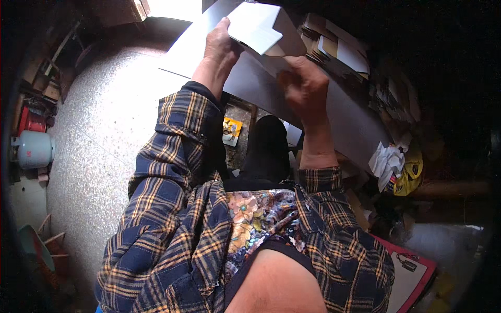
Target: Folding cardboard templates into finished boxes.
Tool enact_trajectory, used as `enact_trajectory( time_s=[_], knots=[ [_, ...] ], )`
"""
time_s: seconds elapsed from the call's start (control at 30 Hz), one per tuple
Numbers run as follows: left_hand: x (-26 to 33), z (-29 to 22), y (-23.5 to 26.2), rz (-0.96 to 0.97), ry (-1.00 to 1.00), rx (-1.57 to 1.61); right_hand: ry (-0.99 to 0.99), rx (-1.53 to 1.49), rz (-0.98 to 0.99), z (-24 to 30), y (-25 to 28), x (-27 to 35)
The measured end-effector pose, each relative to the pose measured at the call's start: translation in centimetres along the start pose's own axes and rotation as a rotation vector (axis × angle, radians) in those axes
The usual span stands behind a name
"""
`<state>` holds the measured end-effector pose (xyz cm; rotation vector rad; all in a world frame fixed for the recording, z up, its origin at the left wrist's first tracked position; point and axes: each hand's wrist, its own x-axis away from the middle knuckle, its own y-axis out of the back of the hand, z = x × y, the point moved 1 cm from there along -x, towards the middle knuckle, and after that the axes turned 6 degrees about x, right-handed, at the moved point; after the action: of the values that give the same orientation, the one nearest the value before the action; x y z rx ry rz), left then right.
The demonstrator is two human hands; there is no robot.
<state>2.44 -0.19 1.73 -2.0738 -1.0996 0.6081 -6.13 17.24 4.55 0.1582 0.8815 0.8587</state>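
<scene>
A folded piece of white card (255,25), like a small carton with a grey-brown side, is held above the pale work surface (347,117). My left hand (220,44) grips its left end, thumb on top. At the card's lower right edge is my right hand (307,86), fingers curled in and partly blurred. Its upper side meets or overlaps the card's edge; whether anything is pinched in those fingers is hidden.
Stacks of flat cardboard pieces (342,52) lie at the far right. Crumpled white paper (387,163) and a yellow bag (410,172) sit right of the surface. A yellow-orange packet (231,130) lies below, near my knees. A pale gas cylinder (34,149) stands at left.
</scene>
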Motion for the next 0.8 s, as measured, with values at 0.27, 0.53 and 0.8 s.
enact_trajectory(
  time_s=[0.27, 0.53, 0.8],
  knots=[
    [0.1, -0.9, 1.1, -0.172, -0.122, -0.137, 0.494, 0.496, 0.117, 3.4, -2.7, 1.9],
    [0.1, -0.3, 1.2, -0.200, -0.102, 0.128, 0.453, 0.450, 0.025, 2.6, -1.8, 2.9],
    [-0.7, 0.7, 2.7, -0.031, 0.074, 0.085, 0.665, 0.359, 0.104, 0.7, -1.7, 1.5]
  ],
)
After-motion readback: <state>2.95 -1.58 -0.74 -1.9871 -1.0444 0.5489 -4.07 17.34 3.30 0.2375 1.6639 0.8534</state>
